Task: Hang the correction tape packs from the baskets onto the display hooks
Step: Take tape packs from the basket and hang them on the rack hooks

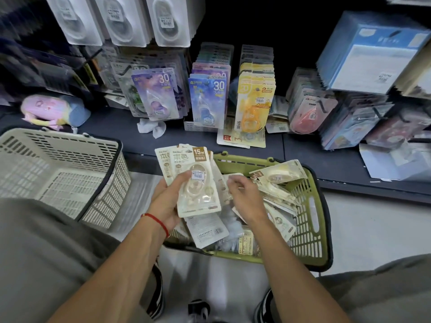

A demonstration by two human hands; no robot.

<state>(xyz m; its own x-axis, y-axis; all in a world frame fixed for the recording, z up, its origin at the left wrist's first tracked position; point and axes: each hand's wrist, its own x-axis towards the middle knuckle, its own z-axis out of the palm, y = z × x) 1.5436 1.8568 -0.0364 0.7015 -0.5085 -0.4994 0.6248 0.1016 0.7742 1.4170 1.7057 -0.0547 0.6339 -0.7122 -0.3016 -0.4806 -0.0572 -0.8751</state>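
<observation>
Left hand (166,199) fingers grasping stack of cream packs (198,183) above green basket (310,220); right hand (242,194) fingers loosely curled, grasping nothing.

A person's left hand (166,199) holds stacked correction tape packs (198,183) over the right basket (310,217); another basket (63,171) sits left, hanging packs (207,99) behind both.

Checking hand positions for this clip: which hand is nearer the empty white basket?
Left. The left hand holds a stack of cream packs just right of the white basket; the right hand is farther right, over the green basket.
</observation>
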